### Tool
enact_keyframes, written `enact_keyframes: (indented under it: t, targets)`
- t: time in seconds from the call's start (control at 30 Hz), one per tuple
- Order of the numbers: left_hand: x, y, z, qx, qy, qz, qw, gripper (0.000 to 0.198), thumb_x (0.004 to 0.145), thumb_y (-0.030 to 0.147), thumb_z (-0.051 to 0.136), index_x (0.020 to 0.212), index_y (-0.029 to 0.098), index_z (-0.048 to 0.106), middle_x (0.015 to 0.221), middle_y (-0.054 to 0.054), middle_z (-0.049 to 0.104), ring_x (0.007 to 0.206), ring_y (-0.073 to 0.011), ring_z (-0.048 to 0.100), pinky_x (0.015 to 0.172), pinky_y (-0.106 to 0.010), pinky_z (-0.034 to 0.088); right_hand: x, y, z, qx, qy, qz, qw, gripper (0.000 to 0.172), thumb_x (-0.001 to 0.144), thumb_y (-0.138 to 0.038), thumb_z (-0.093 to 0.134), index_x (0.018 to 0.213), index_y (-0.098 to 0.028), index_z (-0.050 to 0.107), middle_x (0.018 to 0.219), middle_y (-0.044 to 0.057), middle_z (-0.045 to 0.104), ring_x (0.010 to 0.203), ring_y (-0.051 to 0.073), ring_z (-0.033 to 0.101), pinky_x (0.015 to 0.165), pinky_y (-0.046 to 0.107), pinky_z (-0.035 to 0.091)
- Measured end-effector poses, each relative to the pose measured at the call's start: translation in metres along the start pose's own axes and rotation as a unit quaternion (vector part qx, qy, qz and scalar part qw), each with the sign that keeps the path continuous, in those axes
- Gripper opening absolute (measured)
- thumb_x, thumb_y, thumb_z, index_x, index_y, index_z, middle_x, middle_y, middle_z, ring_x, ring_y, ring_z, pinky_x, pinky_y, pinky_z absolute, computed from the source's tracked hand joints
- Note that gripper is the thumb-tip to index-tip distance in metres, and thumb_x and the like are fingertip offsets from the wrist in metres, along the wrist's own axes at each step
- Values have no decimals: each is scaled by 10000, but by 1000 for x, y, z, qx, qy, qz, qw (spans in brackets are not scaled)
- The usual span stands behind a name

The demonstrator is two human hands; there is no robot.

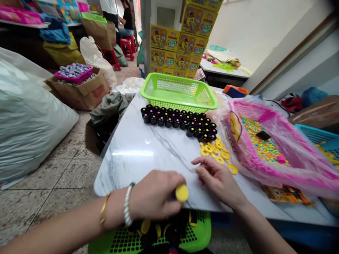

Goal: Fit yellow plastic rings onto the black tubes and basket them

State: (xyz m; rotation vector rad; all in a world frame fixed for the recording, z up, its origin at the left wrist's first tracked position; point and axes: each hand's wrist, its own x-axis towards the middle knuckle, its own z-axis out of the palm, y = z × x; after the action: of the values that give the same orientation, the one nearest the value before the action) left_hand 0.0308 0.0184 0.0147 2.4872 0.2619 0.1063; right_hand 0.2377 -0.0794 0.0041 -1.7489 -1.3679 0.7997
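Note:
My left hand is closed round a small black tube with a yellow cap, held just over the near edge of the marble table. My right hand rests on the table with its fingers loosely spread, holding nothing, next to a pile of yellow rings. Rows of black cups stand further back. Below my left hand a green basket holds several capped black tubes.
An empty green basket sits at the table's far edge. A pink basket lined with plastic holds small coloured beads at right, beside a blue basket. A large white sack, cardboard boxes and yellow cartons stand around. People sit far back.

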Motion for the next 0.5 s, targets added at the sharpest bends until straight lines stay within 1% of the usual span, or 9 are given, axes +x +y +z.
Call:
enact_keyframes:
  t: [0.03, 0.1, 0.13, 0.2, 0.27, 0.33, 0.37, 0.43, 0.5]
  targets:
    - [-14, 8, 5, 28, -40, 26, 998, 234, 763, 238, 639, 975, 177, 562, 884, -24, 651, 658, -165, 592, 557, -278, 452, -4, 4, -10, -53, 51, -13, 997, 261, 920, -424, 541, 1034, -203, 621, 683, -14, 584, 585, 132, 528, 548, 258, 417]
    - [-39, 22, 15, 109, -100, 68, 987, 209, 816, 201, 590, 1020, 184, 552, 892, -31, 651, 646, -185, 598, 528, -306, 447, -4, 13, -30, -177, 154, -44, 971, 207, 898, -383, 581, 960, -204, 663, 786, 21, 654, 624, 145, 553, 603, 281, 435]
    - [-49, 27, 19, 143, -120, 72, 980, 232, 831, 182, 573, 1062, 185, 546, 895, -32, 655, 647, -192, 604, 526, -316, 450, 0, 19, -39, -225, 177, -55, 957, 187, 893, -363, 586, 939, -204, 671, 823, 31, 670, 642, 151, 565, 626, 289, 443]
    - [-61, 33, 22, 184, -137, 69, 971, 309, 839, 168, 577, 1144, 186, 528, 911, -32, 665, 666, -203, 623, 536, -331, 465, 12, 28, -50, -279, 185, -67, 940, 179, 901, -342, 567, 923, -199, 672, 863, 44, 679, 693, 167, 593, 676, 301, 460]
    - [-60, 33, 18, 179, -132, 61, 973, 334, 839, 247, 623, 1153, 183, 532, 918, -29, 675, 666, -205, 634, 535, -333, 472, 25, 33, -50, -298, 177, -76, 935, 183, 902, -344, 560, 913, -195, 666, 881, 56, 672, 754, 190, 615, 731, 322, 470]
    - [-47, 27, 8, 144, -90, 53, 984, 271, 865, 371, 618, 1056, 184, 571, 863, -20, 680, 647, -196, 635, 524, -318, 465, 34, 34, -42, -309, 167, -87, 932, 167, 882, -351, 585, 871, -200, 658, 882, 64, 659, 799, 218, 622, 760, 350, 467]
    - [-35, 22, 1, 122, -51, 39, 990, 265, 880, 413, 599, 1016, 185, 583, 837, -18, 681, 649, -189, 638, 533, -306, 465, 35, 33, -36, -315, 160, -93, 931, 156, 869, -350, 601, 840, -206, 651, 876, 64, 651, 814, 231, 622, 762, 359, 464]
    - [-4, 7, -13, 87, 62, -5, 994, 257, 904, 413, 575, 1012, 180, 594, 814, -19, 687, 688, -179, 651, 587, -288, 475, 34, 31, -26, -328, 144, -100, 928, 149, 861, -346, 605, 792, -216, 629, 882, 63, 638, 833, 242, 621, 757, 367, 460]
    - [35, -12, -26, 67, 170, -67, 981, 271, 871, 398, 641, 1014, 173, 598, 767, 0, 685, 658, -157, 639, 630, -274, 475, 29, 27, -18, -339, 116, -99, 929, 155, 876, -347, 577, 787, -224, 604, 911, 59, 631, 830, 233, 618, 744, 361, 456]
